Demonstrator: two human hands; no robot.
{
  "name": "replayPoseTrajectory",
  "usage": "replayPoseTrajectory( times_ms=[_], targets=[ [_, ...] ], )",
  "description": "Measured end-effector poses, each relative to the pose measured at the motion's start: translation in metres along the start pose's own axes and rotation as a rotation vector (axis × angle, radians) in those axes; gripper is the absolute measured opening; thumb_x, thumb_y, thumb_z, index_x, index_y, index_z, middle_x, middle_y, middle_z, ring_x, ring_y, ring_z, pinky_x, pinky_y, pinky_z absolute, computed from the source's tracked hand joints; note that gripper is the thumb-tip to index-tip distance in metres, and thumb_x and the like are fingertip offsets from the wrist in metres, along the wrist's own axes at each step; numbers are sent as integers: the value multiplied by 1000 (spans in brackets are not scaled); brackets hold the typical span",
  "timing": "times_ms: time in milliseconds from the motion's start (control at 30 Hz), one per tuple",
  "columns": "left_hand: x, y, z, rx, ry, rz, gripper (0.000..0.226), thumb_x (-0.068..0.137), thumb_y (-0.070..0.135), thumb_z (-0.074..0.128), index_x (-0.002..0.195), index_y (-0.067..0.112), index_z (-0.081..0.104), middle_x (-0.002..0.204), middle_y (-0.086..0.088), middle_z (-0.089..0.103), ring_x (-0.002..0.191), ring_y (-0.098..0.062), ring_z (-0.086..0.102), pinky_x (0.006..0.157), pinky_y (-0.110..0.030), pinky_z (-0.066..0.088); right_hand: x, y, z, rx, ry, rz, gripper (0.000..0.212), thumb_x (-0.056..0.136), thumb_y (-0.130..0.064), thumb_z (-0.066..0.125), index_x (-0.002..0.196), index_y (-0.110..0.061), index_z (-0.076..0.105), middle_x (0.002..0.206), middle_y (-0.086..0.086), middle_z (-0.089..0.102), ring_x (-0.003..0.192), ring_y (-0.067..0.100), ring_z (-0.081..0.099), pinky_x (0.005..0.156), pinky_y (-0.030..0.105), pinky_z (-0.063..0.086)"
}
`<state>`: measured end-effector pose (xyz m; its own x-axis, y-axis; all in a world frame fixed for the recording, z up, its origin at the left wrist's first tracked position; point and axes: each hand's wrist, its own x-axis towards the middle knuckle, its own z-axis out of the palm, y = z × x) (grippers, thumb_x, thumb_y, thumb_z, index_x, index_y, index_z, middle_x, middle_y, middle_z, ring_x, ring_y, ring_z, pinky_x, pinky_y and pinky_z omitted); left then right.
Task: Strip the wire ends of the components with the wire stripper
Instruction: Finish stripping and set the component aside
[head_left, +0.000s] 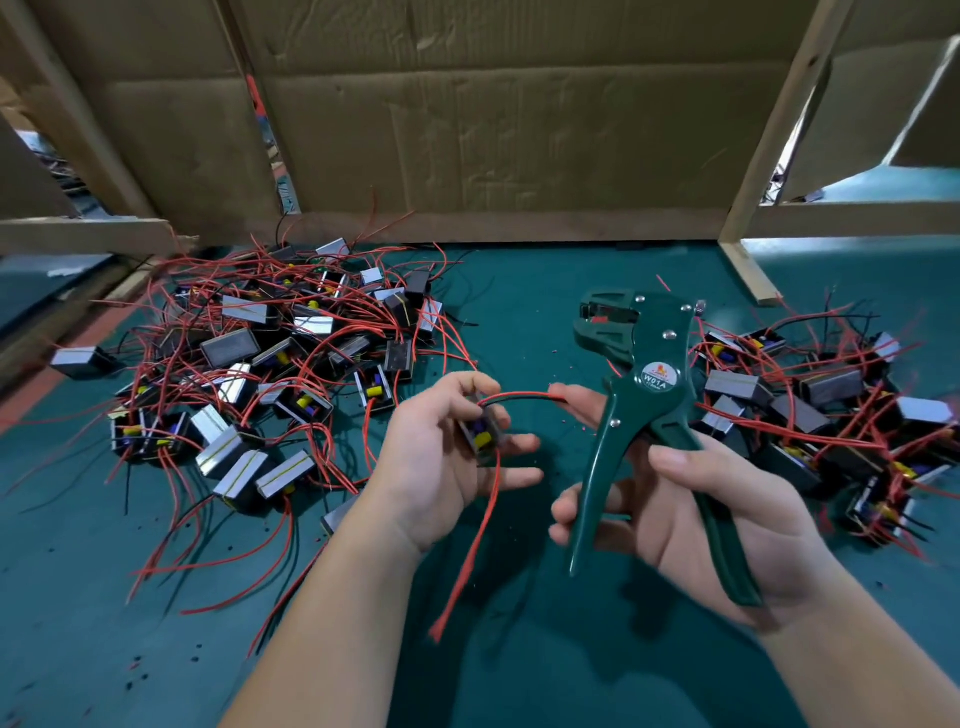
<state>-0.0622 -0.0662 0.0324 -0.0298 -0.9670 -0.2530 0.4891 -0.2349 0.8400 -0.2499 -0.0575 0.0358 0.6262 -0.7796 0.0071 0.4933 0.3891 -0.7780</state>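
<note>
My left hand (441, 467) holds a small black component (483, 434) with a yellow and purple core between thumb and fingers. Red and black wires (519, 397) arch from it to the fingertips of my right hand (727, 514), which pinch their ends. A twisted red wire pair (475, 545) hangs down from the component. My right hand also grips the handles of a green wire stripper (654, 395), whose jaws point up and away, apart from the wires.
A large heap of components with red wires (270, 358) lies on the green mat (519, 291) to the left. A second heap (821, 415) lies at the right. Cardboard panels (493, 114) and wooden frame posts (748, 270) close off the back.
</note>
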Motion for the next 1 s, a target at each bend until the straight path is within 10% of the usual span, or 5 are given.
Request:
replayPoseTrajectory(
  times_ms=[233,633,1000],
  targets=[
    [1,-7,2,426,30,173,28,64,43,83,57,21,67,47,1,37,39,-14,40,40,-20,35,1,2,2,-8,-23,46,70,63,-22,84,127,-5,59,101,26,61,80,42,66,78,57,51],
    [2,-8,0,442,25,236,31,50,43,80,67,17,74,39,6,34,34,-8,20,39,-11,15,0,0,0,-6,3,8,72,63,-23,83,127,-2,58,118,31,52,80,43,65,77,57,51],
    [4,-7,-3,357,177,330,15,79,21,74,65,16,71,43,6,28,37,-11,20,40,-13,17,-2,1,3,10,54,-25,79,55,-24,86,124,4,57,133,24,54,77,44,65,71,58,53]
  ],
)
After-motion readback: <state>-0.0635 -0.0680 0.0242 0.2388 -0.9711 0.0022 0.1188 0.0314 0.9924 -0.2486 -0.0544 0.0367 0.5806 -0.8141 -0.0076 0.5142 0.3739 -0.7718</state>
